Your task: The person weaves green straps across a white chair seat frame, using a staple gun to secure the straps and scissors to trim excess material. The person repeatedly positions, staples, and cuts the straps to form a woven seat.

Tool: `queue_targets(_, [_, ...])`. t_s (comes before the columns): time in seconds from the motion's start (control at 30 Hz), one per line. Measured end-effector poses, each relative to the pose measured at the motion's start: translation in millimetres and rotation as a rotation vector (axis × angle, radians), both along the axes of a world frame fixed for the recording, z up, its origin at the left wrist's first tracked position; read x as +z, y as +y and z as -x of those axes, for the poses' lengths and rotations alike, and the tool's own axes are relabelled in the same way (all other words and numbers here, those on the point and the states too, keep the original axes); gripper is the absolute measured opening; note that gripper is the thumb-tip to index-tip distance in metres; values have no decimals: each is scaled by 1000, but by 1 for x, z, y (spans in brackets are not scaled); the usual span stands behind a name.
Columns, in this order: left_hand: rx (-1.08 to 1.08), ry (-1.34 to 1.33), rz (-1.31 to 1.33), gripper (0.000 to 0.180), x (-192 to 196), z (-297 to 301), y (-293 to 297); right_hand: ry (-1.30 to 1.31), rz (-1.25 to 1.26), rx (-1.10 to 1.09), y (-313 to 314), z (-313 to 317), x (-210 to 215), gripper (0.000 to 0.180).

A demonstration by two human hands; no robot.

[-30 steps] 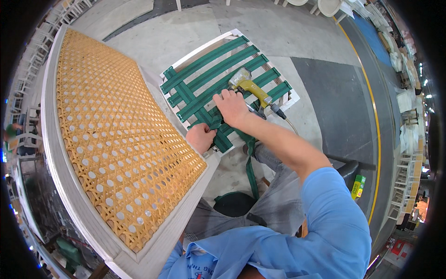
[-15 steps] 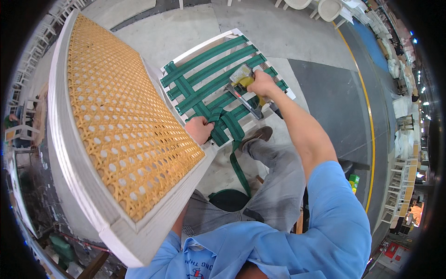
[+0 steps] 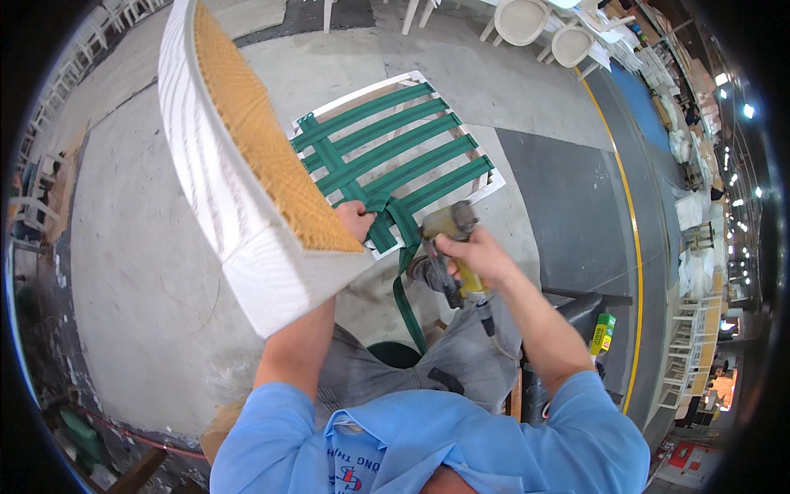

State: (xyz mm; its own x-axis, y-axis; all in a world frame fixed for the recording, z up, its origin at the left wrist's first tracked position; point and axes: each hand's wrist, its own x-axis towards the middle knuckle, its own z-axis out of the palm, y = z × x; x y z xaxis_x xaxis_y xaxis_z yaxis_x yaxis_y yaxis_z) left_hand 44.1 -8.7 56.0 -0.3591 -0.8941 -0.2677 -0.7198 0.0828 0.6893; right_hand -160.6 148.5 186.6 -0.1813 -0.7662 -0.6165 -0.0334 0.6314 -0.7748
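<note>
A white chair frame has green webbing straps (image 3: 395, 136) across its seat, with one strap woven crosswise near the chair back. My left hand (image 3: 355, 221) is closed on the folded green strap (image 3: 380, 202) at the seat's near left corner; its fingertips are partly hidden. From there a loose strap tail (image 3: 403, 300) hangs down between my legs toward a round dark green thing (image 3: 393, 354). My right hand (image 3: 481, 253) grips a yellow and black staple gun (image 3: 467, 281), held off the seat near its right front corner. A hose fitting shows at the tool's lower end.
The chair's tall white back with its tan cane panel (image 3: 255, 123) rises over my left forearm. A green and yellow box (image 3: 603, 333) lies on a black surface at my right. White chairs (image 3: 520, 20) stand at the far side, and a yellow line (image 3: 629, 214) runs along the floor.
My right hand has drawn the staple gun back from the seat toward my lap. The chair back has swung more edge-on in view. My left hand stays at the folded strap.
</note>
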Motion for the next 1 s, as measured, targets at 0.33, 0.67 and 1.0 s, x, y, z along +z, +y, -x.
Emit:
queue_targets(0.33, [-6,-16,-34,34,-2,-2,-3,61,-46,131,-19,-34,-44,36])
queue_targets(0.67, [-6,-43,-72,33,5,0,-4,139,-76,121,-19,-40,-54,38])
queue_targets(1.0, [-25,-10,-57,34,-5,0,-7,137,-12,218,-18,-54,-57,39])
